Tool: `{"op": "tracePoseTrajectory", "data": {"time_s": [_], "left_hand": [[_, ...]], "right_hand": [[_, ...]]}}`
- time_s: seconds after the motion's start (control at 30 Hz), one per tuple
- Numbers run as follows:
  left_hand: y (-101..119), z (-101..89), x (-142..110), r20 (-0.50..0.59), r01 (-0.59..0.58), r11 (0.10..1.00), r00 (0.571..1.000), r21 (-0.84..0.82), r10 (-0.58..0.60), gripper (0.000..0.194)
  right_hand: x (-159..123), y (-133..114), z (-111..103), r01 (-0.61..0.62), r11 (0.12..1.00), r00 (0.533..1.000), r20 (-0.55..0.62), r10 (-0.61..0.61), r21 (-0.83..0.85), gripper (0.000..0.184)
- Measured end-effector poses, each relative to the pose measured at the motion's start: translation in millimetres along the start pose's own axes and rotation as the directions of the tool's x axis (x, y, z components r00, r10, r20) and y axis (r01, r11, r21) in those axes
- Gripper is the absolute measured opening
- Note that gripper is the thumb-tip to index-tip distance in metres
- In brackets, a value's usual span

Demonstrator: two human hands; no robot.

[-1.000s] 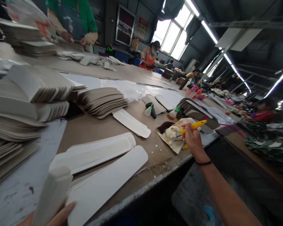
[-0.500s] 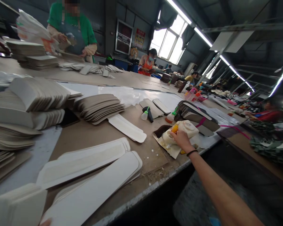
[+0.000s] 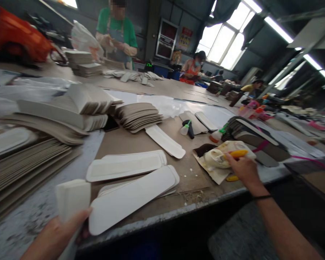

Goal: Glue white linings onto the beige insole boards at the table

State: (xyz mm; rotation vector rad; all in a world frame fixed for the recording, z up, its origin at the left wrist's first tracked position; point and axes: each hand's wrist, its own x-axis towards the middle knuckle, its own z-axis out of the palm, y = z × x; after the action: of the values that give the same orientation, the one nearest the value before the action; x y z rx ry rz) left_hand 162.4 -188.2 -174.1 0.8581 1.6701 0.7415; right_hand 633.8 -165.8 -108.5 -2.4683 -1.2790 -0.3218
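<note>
My left hand point(image 3: 61, 229) is at the lower left, its thumb on the near left end of a long white panel point(image 3: 132, 198) with rounded ends and its fingers partly hidden below. Beside this hand stands a bundle of pale strips point(image 3: 73, 196). On the right, my right hand point(image 3: 245, 171) is closed around a yellow-handled tool point(image 3: 237, 154). The tool's front end is at a cream, glue-crusted container point(image 3: 215, 158), and its tip cannot be made out. A second yellow object point(image 3: 232, 178) lies below that hand. More white panels point(image 3: 127, 165) lie behind the held one.
Stacks of grey-brown panels point(image 3: 141, 117) stand at the left and centre. Two squeeze bottles, one clear point(image 3: 184, 128) and one amber point(image 3: 216, 135), stand before a dark bundle point(image 3: 249, 133). A co-worker in green point(image 3: 116, 32) stands across the table, whose edge point(image 3: 162, 216) runs along the front.
The view has swung left, bringing my left hand into sight at the panel's end. My right hand's yellow handle now lies flatter and points right, beside the container.
</note>
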Motion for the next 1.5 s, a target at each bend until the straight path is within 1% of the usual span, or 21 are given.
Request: {"op": "tracePoseTrajectory", "data": {"time_s": [0.03, 0.07, 0.1, 0.13, 0.17, 0.2, 0.23, 0.27, 0.3, 0.33, 0.37, 0.43, 0.5, 0.57, 0.67, 0.8, 0.97, 1.03, 1.17, 1.37, 1.5], "left_hand": [[1, -2.8, -2, 0.022, 0.002, 1.0, 1.0, -0.022, -0.001, 0.034], [2, -5.1, -3, 0.096, -0.008, 0.999, 0.995, -0.041, 0.012, 0.034], [4, -6.9, -3, 0.143, 0.002, 0.998, 0.99, -0.062, 0.007, 0.034], [7, -8.3, -3, 0.184, 0.002, 0.997, 0.983, -0.075, 0.012, 0.034], [9, -9.5, -3, 0.205, 0.007, 0.996, 0.979, -0.084, 0.011, 0.034], [10, -10.5, -2, 0.216, 0.011, 0.996, 0.976, -0.09, 0.009, 0.036], [11, -11.4, -1, 0.224, 0.013, 0.996, 0.975, -0.092, 0.008, 0.037], [11, -12.1, -1, 0.229, 0.018, 0.996, 0.973, -0.092, 0.004, 0.038], [10, -12.8, 0, 0.238, 0.022, 0.996, 0.971, -0.091, 0.001, 0.04], [9, -13.3, 0, 0.247, 0.024, 0.996, 0.969, -0.09, -0.001, 0.041], [8, -13.8, 1, 0.256, 0.027, 0.996, 0.967, -0.089, -0.004, 0.042], [6, -14.6, 2, 0.268, 0.027, 0.996, 0.963, -0.085, -0.004, 0.042], [6, -15.3, 4, 0.275, 0.025, 0.996, 0.961, -0.081, -0.001, 0.042], [6, -16.1, 4, 0.277, 0.027, 0.997, 0.961, -0.079, -0.004, 0.04], [7, -17.4, 5, 0.277, 0.034, 0.996, 0.961, -0.081, -0.01, 0.039], [9, -19.5, 4, 0.285, 0.045, 0.995, 0.958, -0.086, -0.019, 0.037], [6, -20.9, 7, 0.294, 0.042, 0.998, 0.955, -0.043, -0.027, 0.039], [5, -21.0, 9, 0.299, 0.04, 0.999, 0.954, -0.026, -0.031, 0.04], [7, -21.1, 10, 0.299, 0.033, 0.999, 0.953, 0.013, -0.036, 0.041], [1, -21.0, 13, 0.288, 0.009, 0.998, 0.957, 0.065, -0.028, 0.046], [-21, -19.1, 22, 0.263, -0.001, 0.996, 0.965, 0.087, -0.022, 0.049]], "right_hand": [[1, 3, -2, -0.072, 0.997, 0.997, -0.017, 0.072, 0.004, 0.036], [1, 6, -4, -0.13, 0.991, 0.991, -0.027, 0.13, 0.015, 0.039], [-1, 6, -6, -0.253, 0.965, 0.965, -0.055, 0.257, 0.069, 0.042], [-4, 4, -7, -0.319, 0.932, 0.943, -0.037, 0.33, 0.174, 0.042], [-11, -2, -8, -0.322, 0.882, 0.937, -0.019, 0.35, 0.345, 0.037], [-20, -12, -9, -0.346, 0.767, 0.923, 0.05, 0.381, 0.54, 0.029], [-34, -26, -9, -0.337, 0.705, 0.923, 0.07, 0.379, 0.624, 0.025], [-50, -44, -9, -0.337, 0.651, 0.926, 0.114, 0.36, 0.68, 0.022], [-69, -65, -8, -0.371, 0.499, 0.914, 0.214, 0.344, 0.783, 0.02], [-90, -88, -7, -0.428, 0.371, 0.899, 0.346, 0.269, 0.824, 0.025], [-111, -112, -6, -0.479, 0.291, 0.878, 0.445, 0.178, 0.828, 0.033], [-149, -157, -2, -0.541, 0.248, 0.814, 0.575, -0.088, 0.804, 0.039], [-176, -191, 4, -0.557, 0.254, 0.745, 0.611, -0.266, 0.79, 0.039], [-189, -208, 11, -0.541, 0.297, 0.715, 0.616, -0.33, 0.787, 0.038], [-192, -211, 18, -0.484, 0.369, 0.744, 0.595, -0.304, 0.794, 0.037], [-188, -211, 11, -0.417, 0.42, 0.793, 0.548, -0.265, 0.806, 0.035], [-201, -226, 7, -0.429, 0.42, 0.742, 0.577, -0.342, 0.8, 0.034], [-204, -230, 10, -0.421, 0.429, 0.74, 0.576, -0.346, 0.799, 0.034], [-202, -224, 14, -0.323, 0.48, 0.808, 0.502, -0.308, 0.816, 0.032], [-181, -195, 16, -0.008, 0.656, 0.92, 0.262, -0.291, 0.755, 0.026], [-163, -175, 19, 0.272, 0.741, 0.932, 0.024, -0.362, 0.614, 0.02]]}}
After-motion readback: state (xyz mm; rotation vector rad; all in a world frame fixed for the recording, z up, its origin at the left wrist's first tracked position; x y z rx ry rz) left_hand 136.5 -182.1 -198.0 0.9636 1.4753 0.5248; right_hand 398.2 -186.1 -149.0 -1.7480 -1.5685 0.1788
